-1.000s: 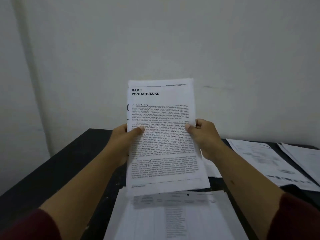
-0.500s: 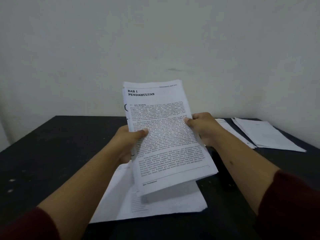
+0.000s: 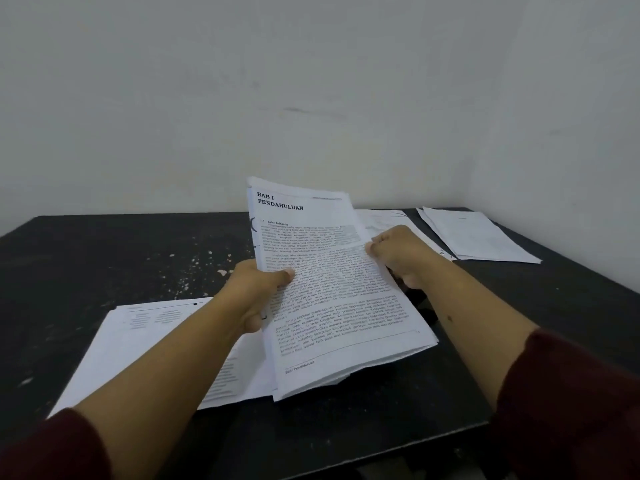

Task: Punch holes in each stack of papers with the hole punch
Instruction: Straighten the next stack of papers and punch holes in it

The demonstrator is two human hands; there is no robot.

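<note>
Body text on held stack (image 3: 332, 292) blurred.

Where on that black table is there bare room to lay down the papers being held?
The widest bare patch is the table's far left, between the wall and the near-left sheets. A smaller strip lies along the near edge, below the held stack. The far right is crowded with the papers by the corner.

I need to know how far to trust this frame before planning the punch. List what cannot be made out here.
1. Hole punch: only a dark shape under the held stack in the head view; cannot confirm.
2. Fingers of the left hand and right hand: behind the sheets.
3. Body text on the stack: too blurred to read.
4. Papers at the back right: print too small.
5. Papers at the front left: partly covered by the left forearm.
</note>
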